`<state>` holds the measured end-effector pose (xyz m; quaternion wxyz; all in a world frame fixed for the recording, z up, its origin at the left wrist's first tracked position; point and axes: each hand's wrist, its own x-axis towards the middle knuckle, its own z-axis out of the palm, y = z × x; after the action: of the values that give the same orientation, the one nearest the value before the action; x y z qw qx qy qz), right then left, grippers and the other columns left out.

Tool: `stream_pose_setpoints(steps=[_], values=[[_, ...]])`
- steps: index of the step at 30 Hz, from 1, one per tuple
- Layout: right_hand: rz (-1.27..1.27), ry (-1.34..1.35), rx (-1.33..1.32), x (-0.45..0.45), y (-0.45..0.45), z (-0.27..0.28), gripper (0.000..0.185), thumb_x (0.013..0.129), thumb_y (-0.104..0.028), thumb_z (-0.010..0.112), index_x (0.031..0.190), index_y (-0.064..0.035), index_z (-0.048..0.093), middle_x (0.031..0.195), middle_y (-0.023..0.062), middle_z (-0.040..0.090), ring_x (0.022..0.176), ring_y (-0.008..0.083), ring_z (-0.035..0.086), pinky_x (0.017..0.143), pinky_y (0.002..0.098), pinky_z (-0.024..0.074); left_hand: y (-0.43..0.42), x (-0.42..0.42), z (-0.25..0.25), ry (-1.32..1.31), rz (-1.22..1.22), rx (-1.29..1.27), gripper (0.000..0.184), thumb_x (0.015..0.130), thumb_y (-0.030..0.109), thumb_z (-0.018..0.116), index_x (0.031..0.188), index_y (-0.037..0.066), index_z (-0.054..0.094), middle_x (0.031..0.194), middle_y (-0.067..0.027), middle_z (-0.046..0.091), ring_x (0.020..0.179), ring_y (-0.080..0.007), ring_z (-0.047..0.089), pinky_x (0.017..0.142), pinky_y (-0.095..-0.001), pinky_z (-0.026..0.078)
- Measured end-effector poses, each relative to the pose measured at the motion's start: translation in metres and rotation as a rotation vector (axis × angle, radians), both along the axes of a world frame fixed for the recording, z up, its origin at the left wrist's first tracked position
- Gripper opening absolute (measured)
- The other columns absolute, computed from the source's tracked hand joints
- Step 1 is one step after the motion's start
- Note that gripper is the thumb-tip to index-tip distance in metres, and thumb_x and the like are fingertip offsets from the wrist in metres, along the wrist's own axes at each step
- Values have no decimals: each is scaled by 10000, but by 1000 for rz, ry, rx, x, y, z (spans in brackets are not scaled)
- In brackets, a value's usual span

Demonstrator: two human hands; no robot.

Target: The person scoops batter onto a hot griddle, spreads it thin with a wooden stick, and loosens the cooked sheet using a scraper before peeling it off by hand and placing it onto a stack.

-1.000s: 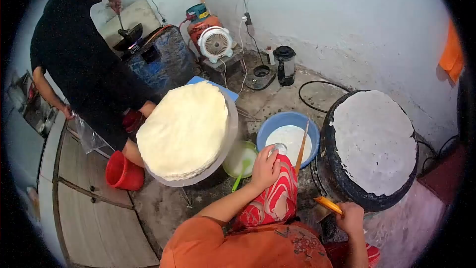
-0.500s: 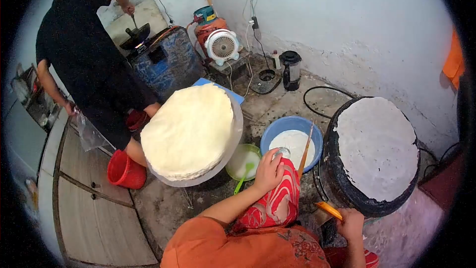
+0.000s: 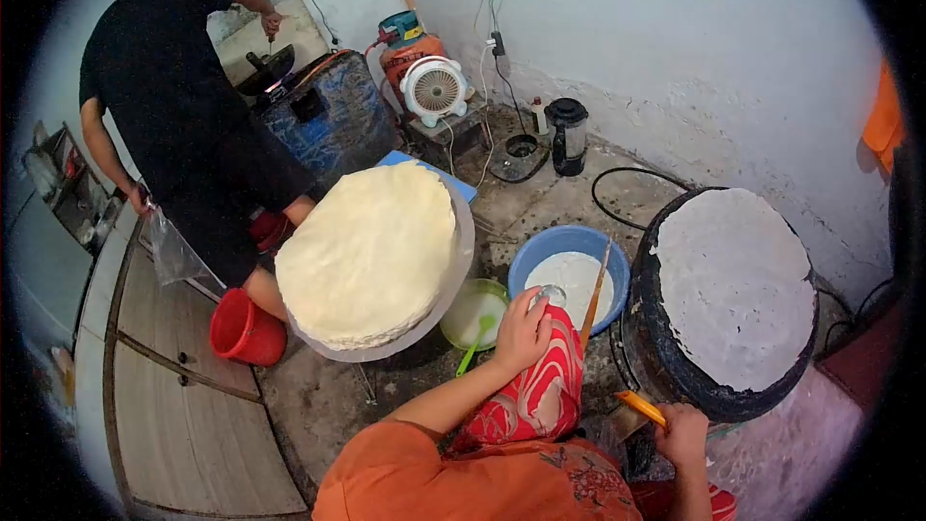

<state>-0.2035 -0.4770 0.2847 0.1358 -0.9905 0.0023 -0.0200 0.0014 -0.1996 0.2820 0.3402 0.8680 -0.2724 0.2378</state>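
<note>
My left hand point(image 3: 522, 336) rests on my knee in red patterned cloth, fingers curled around a small shiny, clear round object point(image 3: 552, 295). Beyond it is a blue basin point(image 3: 522, 258) of white batter, with a long wooden stick point(image 3: 597, 289) across its near right side. My right hand point(image 3: 683, 434), low at the right, grips an orange-handled tool point(image 3: 643, 410); its head is partly hidden. Right of the basin, a thin pale sheet of batter point(image 3: 735, 289) covers the round black griddle point(image 3: 650, 371). A tall stack of pale round wrappers point(image 3: 371, 256) sits on a round board point(image 3: 461, 275) to the left.
A green bowl point(image 3: 500, 291) with a green spoon point(image 3: 473, 345) stands between stack and basin. At the upper left, a person in black point(image 3: 169, 87) works at a wok point(image 3: 265, 70). A fan point(image 3: 434, 90), gas cylinder point(image 3: 405, 39), blender point(image 3: 568, 135) and red bucket point(image 3: 249, 331) stand around.
The person in black has shifted slightly to the right, with the hand at the wok also moving right. My hands and the batter sheet stay in place.
</note>
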Motion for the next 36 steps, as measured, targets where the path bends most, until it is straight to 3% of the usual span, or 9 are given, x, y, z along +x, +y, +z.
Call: stream_pose_setpoints(steps=[15, 21, 23, 25, 27, 29, 32, 36], values=[[32, -46, 51, -6, -4, -1, 257, 623, -111, 615, 880, -95, 621, 703, 106, 569, 678, 303, 568, 600, 427, 439, -8, 9, 13, -54, -69, 64, 324, 774, 87, 550, 1077, -23, 512, 1179, -212, 452, 1072, -386, 457, 890, -439, 390], [34, -52, -115, -8, -15, -33, 214, 584, -127, 612, 797, -98, 611, 724, 102, 591, 693, 311, 575, 599, 420, 453, -56, 17, 42, -83, -340, 100, 396, 754, 68, 554, 1134, -7, 470, 1203, -194, 441, 1118, -374, 432, 935, -439, 361], [62, -12, -74, -5, -17, -30, 279, 594, -132, 614, 872, -127, 616, 710, 102, 589, 697, 308, 583, 587, 425, 454, -83, 25, 33, -120, -466, 98, 460, 732, 73, 592, 1165, -5, 458, 1194, -184, 459, 1104, -371, 447, 925, -425, 382], [35, -2, 11, -7, -10, -9, 211, 715, -182, 597, 918, -126, 606, 776, 70, 598, 748, 255, 593, 623, 413, 465, -109, 23, 35, -97, -572, 136, 505, 710, 70, 613, 1184, 0, 453, 1189, -182, 468, 1091, -363, 458, 926, -421, 386], [-16, 272, 5, -1, -2, 14, 138, 744, -168, 584, 874, -128, 606, 766, 71, 593, 735, 247, 598, 624, 403, 480, -136, 21, 33, -22, -657, 187, 530, 702, 72, 626, 1198, 8, 450, 1190, -178, 474, 1080, -360, 466, 926, -424, 385], [96, -16, -20, -9, -10, -22, 96, 758, -152, 578, 847, -129, 604, 739, 69, 588, 712, 245, 601, 598, 388, 486, -160, 23, 20, -33, -715, 278, 548, 698, 80, 635, 1208, 15, 446, 1200, -171, 465, 1077, -359, 460, 924, -420, 386], [49, 171, 31, -11, -8, -36, 109, 754, -148, 578, 859, -129, 602, 702, 55, 584, 685, 244, 599, 572, 383, 480, -188, 19, 6, -49, -774, 419, 569, 697, 105, 645, 1226, 45, 446, 1234, -147, 436, 1115, -351, 407, 922, -440, 365], [68, -80, 81, -18, -8, -36, 115, 695, -147, 581, 801, -106, 591, 702, 39, 580, 707, 228, 594, 590, 366, 469, -223, -4, -5, -123, -802, 566, 609, 690, 170, 676, 1244, 79, 440, 1259, -120, 422, 1141, -332, 379, 927, -436, 325]])
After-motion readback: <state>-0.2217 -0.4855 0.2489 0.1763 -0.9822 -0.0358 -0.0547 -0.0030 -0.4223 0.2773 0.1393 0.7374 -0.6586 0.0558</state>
